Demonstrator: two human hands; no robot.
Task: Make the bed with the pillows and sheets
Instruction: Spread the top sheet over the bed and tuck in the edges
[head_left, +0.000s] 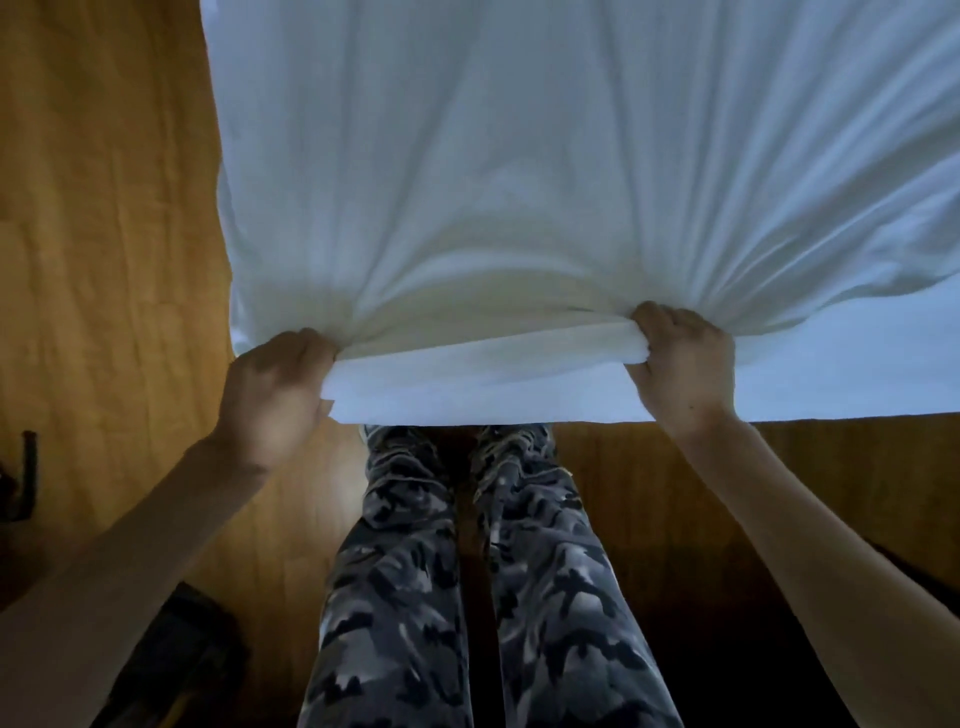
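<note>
We grip the near edge of the white sheet (519, 182) with both fists: our left hand (275, 387) clenched on bunched fabric at eight o'clock, our right hand (685, 364) at four o'clock. The sheet spreads toward twelve o'clock above the wooden floor (104, 234) and our camouflage trousers (415, 571)

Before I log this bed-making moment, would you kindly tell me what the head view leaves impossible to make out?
- Pillows: none in the head view.
- Mattress: fully covered by the white cotton sheet.
- Sheet's far end and right side: cut off by the frame.
- Fingertips of left hand and right hand: buried in gathered sheet.
- Dark object on wooden floor, left edge: cropped, too dim.
</note>
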